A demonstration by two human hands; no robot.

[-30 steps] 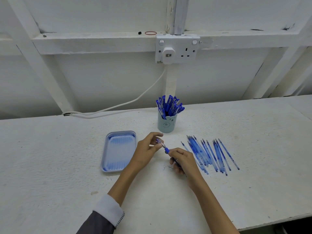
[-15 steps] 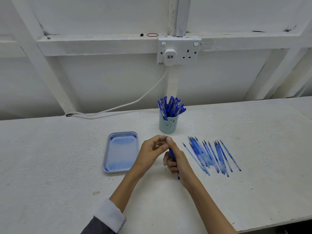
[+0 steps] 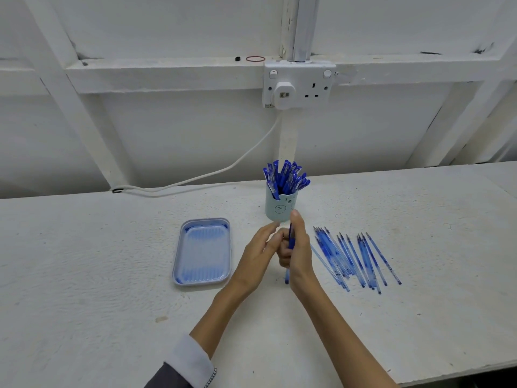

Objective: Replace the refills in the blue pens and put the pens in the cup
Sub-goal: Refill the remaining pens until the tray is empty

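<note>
The blue tray (image 3: 202, 252) lies at the left, within easy reach, probably for spent parts. Just right of it, the left hand (image 3: 258, 254) has its fingers nearly straight beside the pen (image 3: 291, 239); whether they touch it cannot be told. The right hand (image 3: 299, 249) curls round that pen, holding it almost upright, as if ready for the cup (image 3: 281, 208) just beyond, already crowded with pens (image 3: 285, 176). Refills (image 3: 355, 256) lie fanned on the table (image 3: 112, 275) at the right, handy for the right hand

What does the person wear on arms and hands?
The left arm wears a dark grey sleeve with a white cuff and a beaded trim at its edge. The right forearm is bare. The left hand and right hand are bare, ungloved.
</note>
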